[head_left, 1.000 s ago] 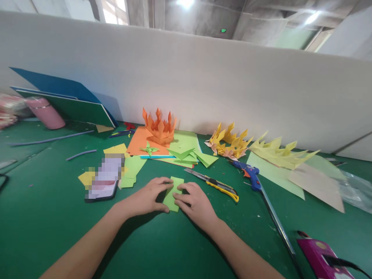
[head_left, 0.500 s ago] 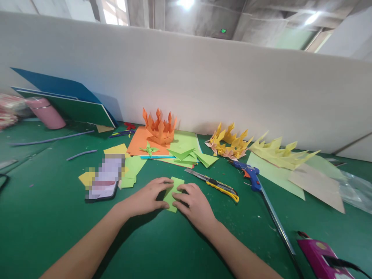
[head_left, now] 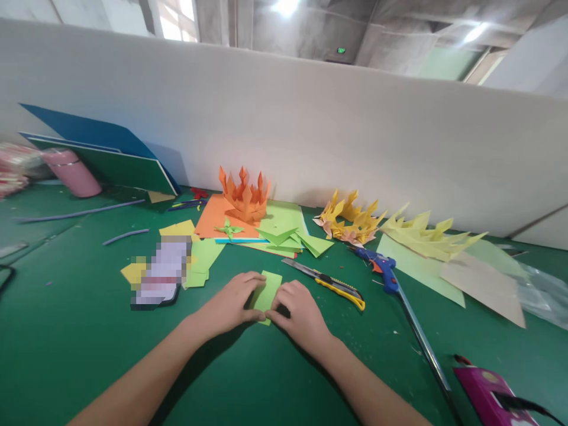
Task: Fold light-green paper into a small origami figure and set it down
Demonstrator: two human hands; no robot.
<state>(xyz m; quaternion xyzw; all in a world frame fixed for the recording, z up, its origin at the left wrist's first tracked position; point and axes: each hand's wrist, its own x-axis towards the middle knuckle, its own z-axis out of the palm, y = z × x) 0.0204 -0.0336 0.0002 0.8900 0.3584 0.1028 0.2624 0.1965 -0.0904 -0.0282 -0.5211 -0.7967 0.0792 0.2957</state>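
A small light-green paper (head_left: 268, 290) lies on the green table (head_left: 66, 331) in front of me. My left hand (head_left: 233, 305) pinches its near left edge, thumb underneath and fingers curled on top. My right hand (head_left: 298, 310) presses on its near right edge with curled fingers. The thumbs almost meet at the paper's near end. Only the far half of the paper shows between the hands.
A yellow utility knife (head_left: 331, 284) lies just right of my hands, with a blue glue gun (head_left: 381, 266) and a metal ruler (head_left: 421, 340) beyond. A phone (head_left: 162, 275) lies left. Orange (head_left: 244, 195) and yellow (head_left: 352, 219) folded paper crowns, paper sheets and boards stand by the white partition.
Both hands have closed in toward each other over the green paper, covering more of its near end. The paper has stayed in place.
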